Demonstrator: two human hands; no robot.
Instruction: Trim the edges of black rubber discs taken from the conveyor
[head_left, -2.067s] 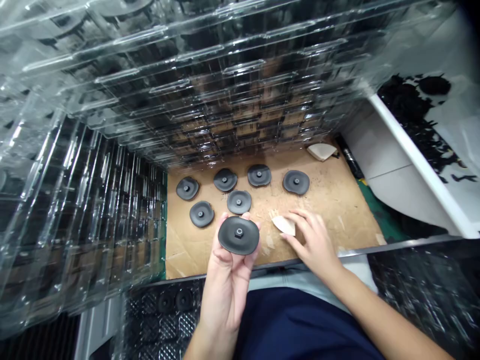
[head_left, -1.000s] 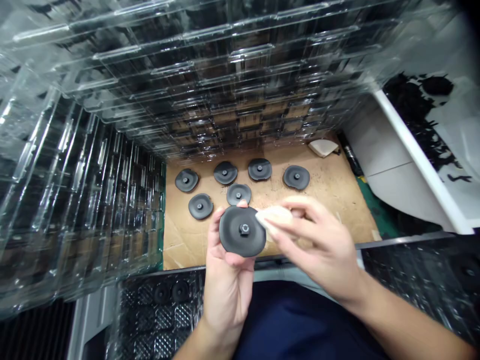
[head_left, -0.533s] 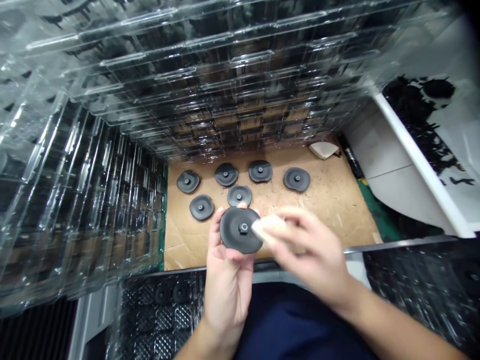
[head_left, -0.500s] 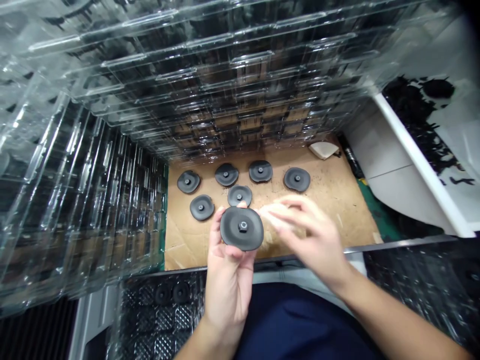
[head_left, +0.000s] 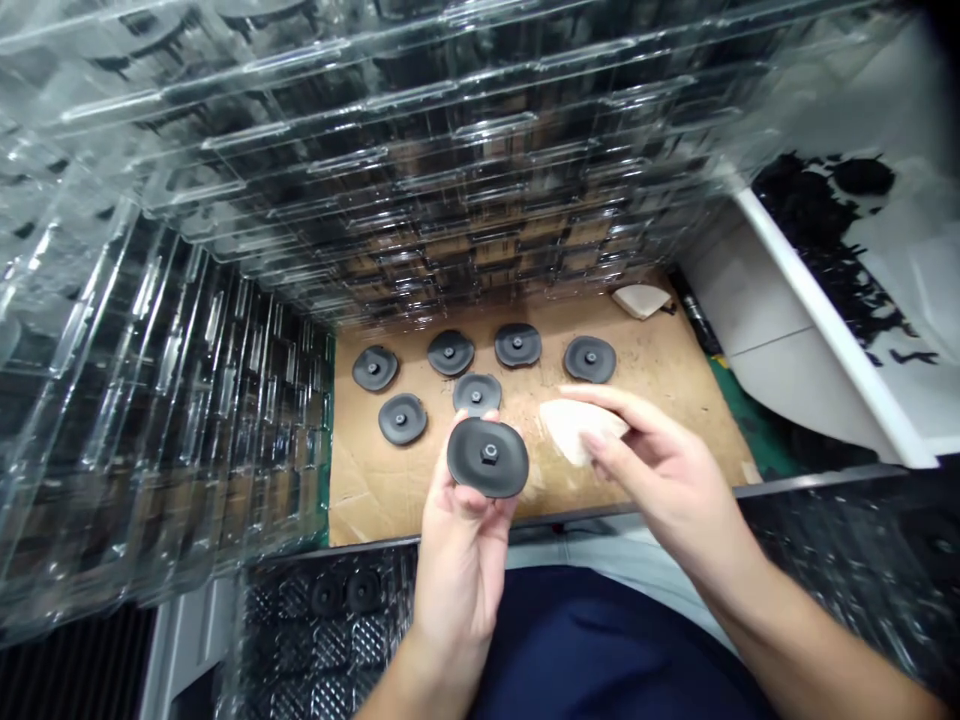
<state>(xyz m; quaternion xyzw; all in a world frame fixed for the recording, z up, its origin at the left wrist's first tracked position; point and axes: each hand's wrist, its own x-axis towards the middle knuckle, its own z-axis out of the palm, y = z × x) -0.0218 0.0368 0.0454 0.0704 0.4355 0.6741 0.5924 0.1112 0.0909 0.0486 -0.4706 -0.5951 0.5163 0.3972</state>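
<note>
My left hand grips a black oval disc by its edges, its face with a small raised hub turned up toward me. To the right, my right hand pinches a white wedge-shaped pad between thumb and fingers. The pad is apart from the disc. Several similar black discs lie hub up on a sheet of brown cardboard; the nearest one is just behind the held disc and partly hidden by it.
Tall stacks of clear plastic trays wall in the left and back. A second white wedge lies at the cardboard's far right corner, beside a dark tube. On the right, a white bin borders a heap of black scraps.
My right hand has moved slightly right with the white pad, away from the disc. The held disc has shifted a little to the right in my left hand's grip.
</note>
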